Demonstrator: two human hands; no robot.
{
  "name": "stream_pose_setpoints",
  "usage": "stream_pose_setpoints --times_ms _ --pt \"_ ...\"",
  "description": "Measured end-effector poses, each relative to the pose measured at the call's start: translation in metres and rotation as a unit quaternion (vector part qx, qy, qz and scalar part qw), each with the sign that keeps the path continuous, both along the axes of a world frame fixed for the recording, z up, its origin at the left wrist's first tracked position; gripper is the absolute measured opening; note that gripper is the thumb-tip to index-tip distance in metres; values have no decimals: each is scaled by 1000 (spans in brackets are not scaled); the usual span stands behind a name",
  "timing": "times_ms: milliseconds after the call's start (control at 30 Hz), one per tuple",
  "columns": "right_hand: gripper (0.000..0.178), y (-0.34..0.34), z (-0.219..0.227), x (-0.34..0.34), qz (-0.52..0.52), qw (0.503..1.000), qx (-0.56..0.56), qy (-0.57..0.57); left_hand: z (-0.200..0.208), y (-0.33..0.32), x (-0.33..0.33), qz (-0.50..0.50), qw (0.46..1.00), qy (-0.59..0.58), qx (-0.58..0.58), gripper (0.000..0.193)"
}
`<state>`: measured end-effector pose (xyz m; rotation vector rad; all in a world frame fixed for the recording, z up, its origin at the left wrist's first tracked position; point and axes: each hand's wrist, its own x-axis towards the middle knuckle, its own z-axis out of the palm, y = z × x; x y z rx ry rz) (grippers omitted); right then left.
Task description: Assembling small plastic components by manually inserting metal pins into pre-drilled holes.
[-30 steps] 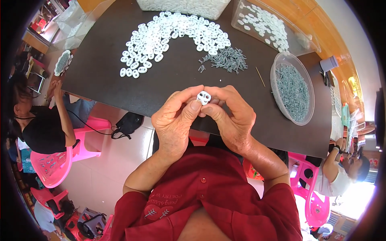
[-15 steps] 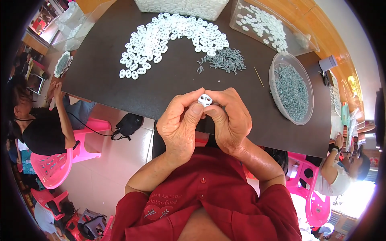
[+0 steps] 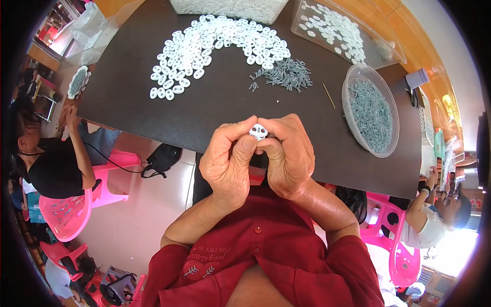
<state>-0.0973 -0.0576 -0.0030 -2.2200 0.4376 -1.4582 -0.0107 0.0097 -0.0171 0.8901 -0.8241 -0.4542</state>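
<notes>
A small white oval plastic piece with holes (image 3: pixel 259 131) is pinched between both my hands, in front of my chest over the table's near edge. My left hand (image 3: pixel 227 161) grips its left side with thumb and forefinger. On its right side, the thumb and forefinger of my right hand (image 3: pixel 289 156) press against it. My fingers cover its edges. Beyond my hands, many like white pieces (image 3: pixel 192 51) lie in an arc on the dark table. At the arc's right end is a heap of small grey pins (image 3: pixel 286 75).
A round clear tub (image 3: pixel 395 123) of grey pins stands at the right, beside a thin yellowish stick (image 3: pixel 329 96). Farther back are a clear box (image 3: pixel 378 57) with white pieces and a full white bin (image 3: pixel 230 9). People sit at both sides near pink chairs (image 3: pixel 66 215).
Both hands have shifted very slightly, my right one a little to the left, and the white piece has tilted a bit between the fingers. Nothing was let go.
</notes>
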Motion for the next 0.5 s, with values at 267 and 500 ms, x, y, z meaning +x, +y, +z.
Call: stream_pose_setpoints --times_ms 267,500 --pt "21 1 -3 -2 6 1000 -19 10 -7 -2 -7 60 997 -39 -4 21" --pt "22 2 -5 -2 8 1000 -16 -4 -13 -4 -10 85 994 -70 -10 22"
